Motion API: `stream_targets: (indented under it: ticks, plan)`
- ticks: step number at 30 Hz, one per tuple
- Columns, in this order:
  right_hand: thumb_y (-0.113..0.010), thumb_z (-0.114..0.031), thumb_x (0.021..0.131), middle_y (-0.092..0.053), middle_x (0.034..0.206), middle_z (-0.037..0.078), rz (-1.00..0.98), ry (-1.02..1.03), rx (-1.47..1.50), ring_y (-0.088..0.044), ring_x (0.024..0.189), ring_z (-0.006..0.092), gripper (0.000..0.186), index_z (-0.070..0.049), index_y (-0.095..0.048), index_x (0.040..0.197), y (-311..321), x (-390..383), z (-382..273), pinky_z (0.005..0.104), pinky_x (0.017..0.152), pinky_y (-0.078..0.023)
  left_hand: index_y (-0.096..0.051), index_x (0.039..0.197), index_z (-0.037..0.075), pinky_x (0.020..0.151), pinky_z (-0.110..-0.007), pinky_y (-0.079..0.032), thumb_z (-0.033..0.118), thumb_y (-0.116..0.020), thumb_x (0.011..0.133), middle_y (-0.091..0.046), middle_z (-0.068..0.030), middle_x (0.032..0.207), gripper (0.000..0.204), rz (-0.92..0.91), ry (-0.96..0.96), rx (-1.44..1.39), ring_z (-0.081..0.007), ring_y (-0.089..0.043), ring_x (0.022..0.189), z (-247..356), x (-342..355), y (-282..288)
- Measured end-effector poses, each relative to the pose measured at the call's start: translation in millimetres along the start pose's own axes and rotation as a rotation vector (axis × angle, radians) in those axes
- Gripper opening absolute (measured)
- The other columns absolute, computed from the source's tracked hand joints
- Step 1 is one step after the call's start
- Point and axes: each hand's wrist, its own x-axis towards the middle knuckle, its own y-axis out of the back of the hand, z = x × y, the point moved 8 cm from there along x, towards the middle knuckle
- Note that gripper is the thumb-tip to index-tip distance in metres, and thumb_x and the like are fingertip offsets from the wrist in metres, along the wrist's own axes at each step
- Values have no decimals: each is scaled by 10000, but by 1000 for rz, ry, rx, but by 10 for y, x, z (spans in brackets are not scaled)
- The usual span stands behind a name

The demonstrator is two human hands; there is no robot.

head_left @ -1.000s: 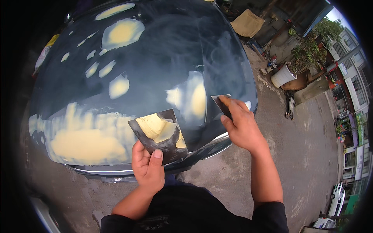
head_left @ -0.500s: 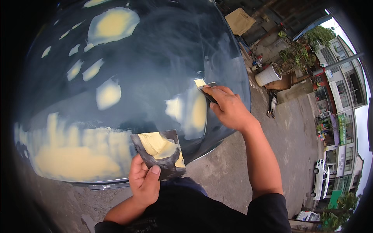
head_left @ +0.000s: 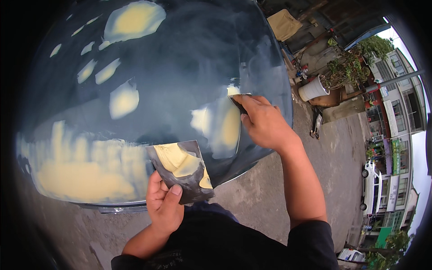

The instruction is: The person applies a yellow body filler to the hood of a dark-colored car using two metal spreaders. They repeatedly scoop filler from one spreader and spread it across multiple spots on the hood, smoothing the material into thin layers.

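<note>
My left hand grips a dark flat putty board by its near edge, thumb on top. Pale yellow body filler lies smeared across the board. In my right hand is a thin dark putty spreader, its edge pressed to the dark blue-grey car panel. Fresh filler shows at the spreader's far edge. Just left of that hand are two dried, feathered filler patches, a whitish patch and a yellow patch. The fingers hide part of the spreader.
A broad filler area covers the panel's near left, and a large round patch lies at the far left. Beyond the panel's right edge stand a white plant pot and a metal jack-like tool. A white van is parked farther right.
The spreader has shifted slightly along the panel, and a whitish filler smear now shows past its far edge. The board has moved slightly up and left; the whole view has shifted a little.
</note>
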Motion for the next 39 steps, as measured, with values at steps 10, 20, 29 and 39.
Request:
stream_targets:
  ticks: [10, 20, 29, 39]
  plan:
    - [-659, -38, 875, -627, 1408, 133, 129, 421, 606, -553, 1317, 339, 528, -14, -583, 1397, 230, -995, -823, 478, 1031, -429, -383, 1482, 9, 1133, -428, -425, -28, -508, 986, -589, -158, 1405, 513, 160, 158, -282, -247, -562, 1310, -143, 198, -139]
    - [-624, -85, 935, -613, 1403, 154, 174, 128, 107, -534, 1320, 372, 501, -11, -541, 1423, 173, -442, -213, 449, 1092, -417, -333, 1508, -3, 1156, -418, -415, -45, -471, 953, -517, -160, 1462, 573, -32, -128, -198, -261, -528, 1351, 330, 298, -203]
    - [-557, -126, 940, -674, 1260, 194, 54, -110, 76, -580, 1213, 388, 459, -65, -551, 1395, 134, 553, 206, 455, 1034, -466, -358, 1505, -8, 1161, -419, -412, -39, -463, 964, -518, -166, 1471, 552, -10, -57, -195, -265, -523, 1363, 306, 182, -55]
    - [-580, -41, 881, -650, 1346, 128, 122, -49, 108, -569, 1243, 328, 512, -25, -544, 1392, -220, -467, -553, 530, 835, -467, -308, 1527, -25, 1158, -428, -403, -34, -491, 977, -519, -192, 1481, 581, 12, 18, -176, -270, -516, 1372, 328, 196, 111]
